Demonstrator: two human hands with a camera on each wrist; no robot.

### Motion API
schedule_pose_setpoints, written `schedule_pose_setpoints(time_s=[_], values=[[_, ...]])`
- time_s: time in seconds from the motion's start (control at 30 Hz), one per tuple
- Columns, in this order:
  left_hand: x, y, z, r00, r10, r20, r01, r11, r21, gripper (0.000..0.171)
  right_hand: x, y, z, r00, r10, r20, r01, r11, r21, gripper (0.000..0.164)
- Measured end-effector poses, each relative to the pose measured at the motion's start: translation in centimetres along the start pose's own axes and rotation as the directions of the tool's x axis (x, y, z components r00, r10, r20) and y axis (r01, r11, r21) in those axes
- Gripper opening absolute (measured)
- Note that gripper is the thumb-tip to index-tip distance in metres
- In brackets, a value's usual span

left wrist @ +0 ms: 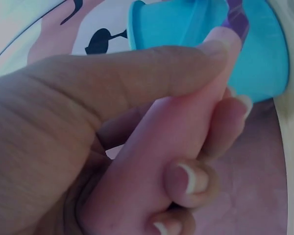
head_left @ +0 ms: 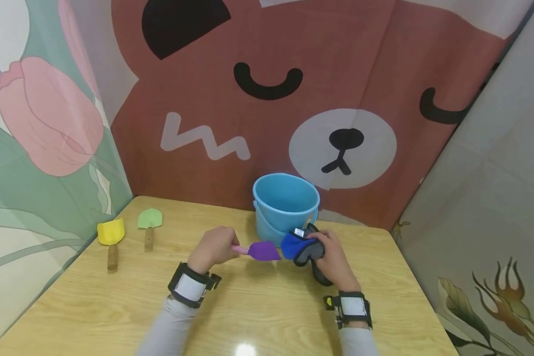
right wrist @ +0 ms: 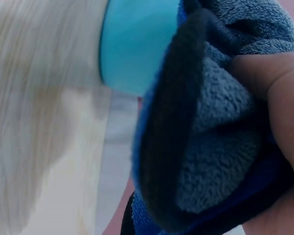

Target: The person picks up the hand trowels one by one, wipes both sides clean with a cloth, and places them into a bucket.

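Note:
My left hand (head_left: 215, 247) grips the pink handle (left wrist: 152, 147) of a toy shovel with a purple blade (head_left: 264, 251). In the left wrist view the thumb lies along the handle and the fingers curl round it. My right hand (head_left: 333, 254) holds a bunched blue and grey cloth (head_left: 303, 248) with dark edging; its grey side is fuzzy in the right wrist view. The blade's tip points at the cloth, a small gap between them. Just behind both stands a light blue bucket (head_left: 267, 217), upright, its handle hanging down at the front.
On the left of the wooden table (head_left: 258, 306) lie a yellow toy shovel (head_left: 111, 232) and a green one (head_left: 150, 218), both with wooden handles. A printed bear curtain (head_left: 204, 173) hangs right behind the bucket. More printed cloth (head_left: 480, 198) borders the right side.

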State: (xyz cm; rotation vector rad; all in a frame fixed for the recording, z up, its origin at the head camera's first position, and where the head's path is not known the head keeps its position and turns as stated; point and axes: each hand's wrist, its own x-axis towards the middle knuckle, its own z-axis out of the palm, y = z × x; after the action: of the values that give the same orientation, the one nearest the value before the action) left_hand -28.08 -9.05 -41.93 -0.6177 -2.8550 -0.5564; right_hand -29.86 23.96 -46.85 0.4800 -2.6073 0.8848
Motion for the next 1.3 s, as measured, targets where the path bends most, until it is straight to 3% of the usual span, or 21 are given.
schedule_pose_setpoints(time_s=[0.43,0.7,0.87,1.07,1.3], values=[[0.4,1.6,0.5,0.999,0.016,0.032,-0.015,1.0,-0.012,0.014,0.7,-3.0,1.3,0.989,-0.14,0.039,0.141,0.99,-0.028,0.061],[0.4,2.1,0.8,0.991,0.135,0.0,-0.135,0.991,0.026,0.036,0.9,-5.0,2.2,0.982,-0.157,0.107,0.158,0.987,-0.005,0.067],[0.6,2.3,0.8,0.98,0.196,-0.024,-0.196,0.98,0.022,0.049,1.0,-5.8,2.9,0.971,-0.168,0.168,0.165,0.986,0.031,0.061],[0.7,2.3,1.0,0.976,0.212,-0.043,-0.211,0.977,0.039,0.042,0.9,-6.6,3.8,0.959,-0.187,0.214,0.166,0.98,0.112,0.06],[0.8,1.9,1.3,0.973,0.22,-0.077,-0.212,0.972,0.101,0.037,0.6,-6.8,4.4,0.955,-0.167,0.245,0.149,0.985,0.09,0.057]])
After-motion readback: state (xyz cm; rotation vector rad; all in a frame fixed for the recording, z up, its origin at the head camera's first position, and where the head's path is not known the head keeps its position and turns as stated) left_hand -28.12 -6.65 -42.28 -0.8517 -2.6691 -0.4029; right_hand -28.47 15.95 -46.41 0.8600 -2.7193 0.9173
